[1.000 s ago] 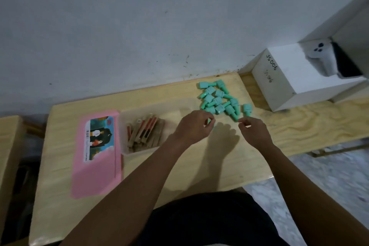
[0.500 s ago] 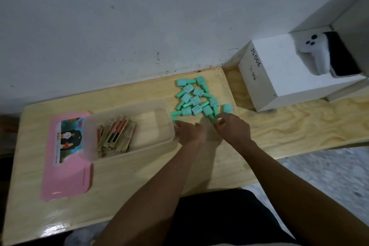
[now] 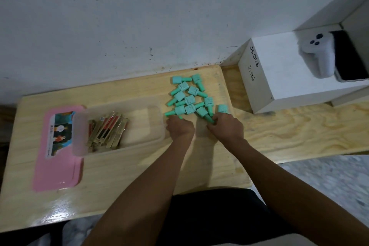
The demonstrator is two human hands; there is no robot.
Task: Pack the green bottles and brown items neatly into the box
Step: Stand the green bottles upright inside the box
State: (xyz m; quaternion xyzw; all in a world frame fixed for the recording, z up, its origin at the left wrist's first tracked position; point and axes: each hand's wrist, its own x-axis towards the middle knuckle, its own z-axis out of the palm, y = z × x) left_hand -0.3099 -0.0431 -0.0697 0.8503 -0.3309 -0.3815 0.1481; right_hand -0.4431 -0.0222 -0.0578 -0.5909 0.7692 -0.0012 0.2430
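One view, head. Both hands, short of green bottles (image 3: 191, 100) one second ago, now on pile's near edge: pickup starting. Right hand (image 3: 227, 126): fingers curled round one bottle neck. Left hand (image 3: 180, 127): curled palm-down, hold uncertain, cannot tell. Bottles loose on table (image 3: 139, 166) right of box (image 3: 143, 126), none packed: matte plastic, squarish body, tapered cap. Box clear, round-cornered; brown items (image 3: 107, 132), flat sticks, stacked at left end.

wall (image 3: 139, 16): plain grey-white, dark specks and scuffs near the base
surface (image 3: 139, 166): pale wood, pushed against the wall, glare at near-left edge
bench (image 3: 299, 132): grainy plywood, adjoins the surface on the right
floor (image 3: 329, 177): grey speckled stone, lower right
light: dim, soft shadows
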